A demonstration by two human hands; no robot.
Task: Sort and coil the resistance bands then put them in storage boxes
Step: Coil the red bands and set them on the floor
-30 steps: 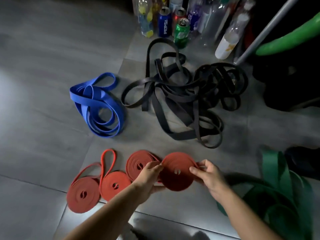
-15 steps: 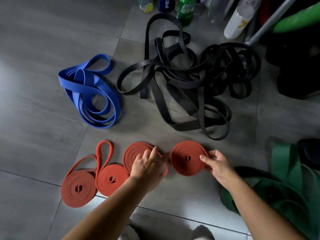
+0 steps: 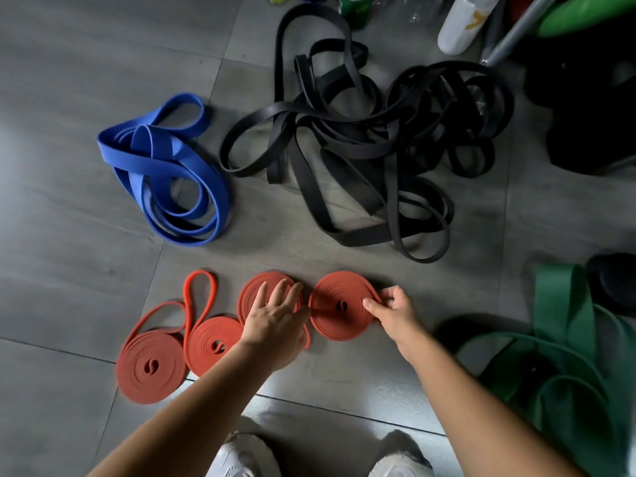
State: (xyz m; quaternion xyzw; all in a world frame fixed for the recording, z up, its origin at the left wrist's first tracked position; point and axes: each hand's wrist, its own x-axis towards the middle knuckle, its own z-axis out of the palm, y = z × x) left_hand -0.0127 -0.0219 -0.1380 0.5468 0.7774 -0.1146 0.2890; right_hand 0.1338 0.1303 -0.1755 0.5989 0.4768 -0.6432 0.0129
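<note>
I see my left hand (image 3: 272, 325) lying flat, fingers spread, on the third coiled flat red rubber resistance band (image 3: 253, 290) in a row of four on the grey tiled floor (image 3: 69, 235). My right hand (image 3: 392, 311) pinches the right rim of the fourth red coil (image 3: 339, 308), just beside it. Loose blue bands (image 3: 165, 173), a tangle of black bands (image 3: 361, 149) and green bands (image 3: 568, 356) lie nearby.

Occluded and cropped regions, head view.
The straight fingers of the left hand (image 3: 272, 325) cover the centre of one flat red-orange rubber band coil (image 3: 253, 292). The right hand (image 3: 395, 311) pinches a second red-orange rubber band coil (image 3: 330, 321), hiding its rim beneath the fingertips. Right of the fingers, the wide green rubber band pile (image 3: 564, 304) runs off frame. Beyond the fingertips, the white plastic bottle (image 3: 461, 25) is cropped by the top edge.
</note>
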